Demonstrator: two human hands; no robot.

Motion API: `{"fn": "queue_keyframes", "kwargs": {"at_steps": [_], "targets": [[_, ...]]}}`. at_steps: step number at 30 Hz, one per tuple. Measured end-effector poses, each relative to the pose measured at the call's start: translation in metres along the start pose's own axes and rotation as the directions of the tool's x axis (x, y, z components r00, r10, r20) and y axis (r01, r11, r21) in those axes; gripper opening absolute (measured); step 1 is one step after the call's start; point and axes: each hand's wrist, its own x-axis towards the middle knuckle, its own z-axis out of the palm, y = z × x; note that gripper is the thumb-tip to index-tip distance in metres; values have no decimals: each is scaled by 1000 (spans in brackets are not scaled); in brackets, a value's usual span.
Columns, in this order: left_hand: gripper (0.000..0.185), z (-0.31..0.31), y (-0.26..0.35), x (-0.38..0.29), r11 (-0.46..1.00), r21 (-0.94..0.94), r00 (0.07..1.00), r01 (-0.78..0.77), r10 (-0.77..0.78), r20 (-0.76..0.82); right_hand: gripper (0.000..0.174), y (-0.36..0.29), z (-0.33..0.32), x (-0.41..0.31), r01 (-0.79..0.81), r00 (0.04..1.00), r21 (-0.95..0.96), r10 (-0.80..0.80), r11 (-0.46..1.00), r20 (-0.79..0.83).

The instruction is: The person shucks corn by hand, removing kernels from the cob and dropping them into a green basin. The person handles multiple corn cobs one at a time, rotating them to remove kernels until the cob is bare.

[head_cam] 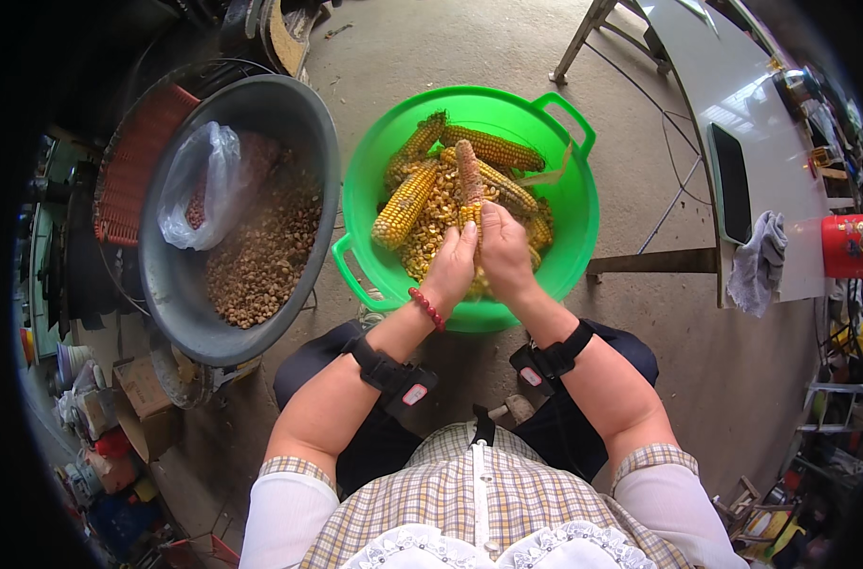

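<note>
Both my hands grip one partly shelled corn cob over a bright green plastic basin. Its far end is bare and pinkish; yellow kernels still cover the part near my fingers. My left hand holds it from the left, thumb against the kernels. From the right, my right hand closes around the cob, its thumb beside the left one. Below lie loose corn kernels and several whole ears, among them an ear of corn at the left and another ear at the back.
To the left stands a grey tub with shelled nuts or beans and a clear plastic bag. A white table at the right bears a phone, a grey cloth and a red container. A cardboard box sits at lower left.
</note>
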Motion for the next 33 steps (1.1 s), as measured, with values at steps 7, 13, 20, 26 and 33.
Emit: {"fn": "queue_keyframes", "kwargs": {"at_steps": [7, 13, 20, 26, 33], "targets": [[32, -3, -13, 5, 994, 102, 1000, -29, 28, 10, 30, 2, -3, 2, 12, 996, 30, -10, 999, -84], [33, -3, -14, 7, 990, 143, 1000, -7, 9, -15, 29, -1, -1, 4, -63, 998, 39, 64, 997, -23], [33, -1, -9, 3, 983, 167, 997, -71, 73, -6, 32, -7, -7, 4, -67, 998, 7, 67, 998, -6], [35, -9, -7, 11, 999, 41, 999, 3, -1, -38, 27, -6, 3, -1, -147, 987, 341, 113, 928, 117], [38, -3, -22, 12, 923, 363, 979, -125, 174, -104, 32, -4, 0, -6, -112, 993, 139, 106, 984, 45]]}}
